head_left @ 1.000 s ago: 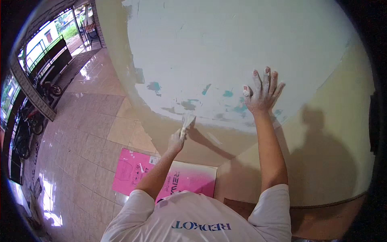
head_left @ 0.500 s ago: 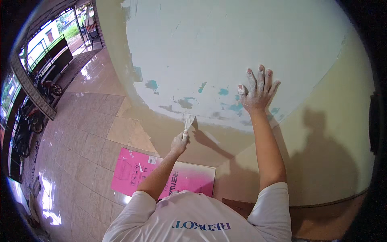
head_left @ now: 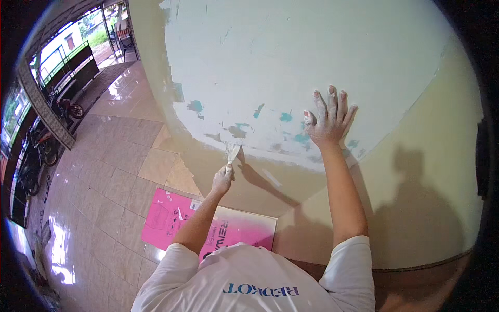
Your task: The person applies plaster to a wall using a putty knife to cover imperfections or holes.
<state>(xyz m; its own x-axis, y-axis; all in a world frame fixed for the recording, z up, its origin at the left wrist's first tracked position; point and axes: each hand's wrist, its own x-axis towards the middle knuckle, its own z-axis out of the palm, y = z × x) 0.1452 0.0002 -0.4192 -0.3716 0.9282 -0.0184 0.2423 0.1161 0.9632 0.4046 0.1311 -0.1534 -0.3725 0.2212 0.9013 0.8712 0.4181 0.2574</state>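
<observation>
My left hand (head_left: 222, 180) is closed around the handle of a putty knife (head_left: 232, 152). The knife's whitened blade points up and meets the lower edge of a white skim-coated patch (head_left: 249, 62) on the wall. Bluish-green and grey spots show through the lower part of that coat. To the right, my right hand (head_left: 328, 119) lies flat against the patch with its fingers spread, and it holds nothing. White dust covers both hands.
A pink flattened cardboard box (head_left: 249, 231) lies at the foot of the beige wall (head_left: 431, 192). Shiny tiles (head_left: 104, 171) cover the floor to the left. Motorcycles (head_left: 39, 156) stand beyond a post (head_left: 47, 112) at the far left, near a gate (head_left: 70, 70).
My left hand has shifted slightly left with the putty knife along the patch's lower edge. The right hand stays flat on the wall, with the view slightly shifted.
</observation>
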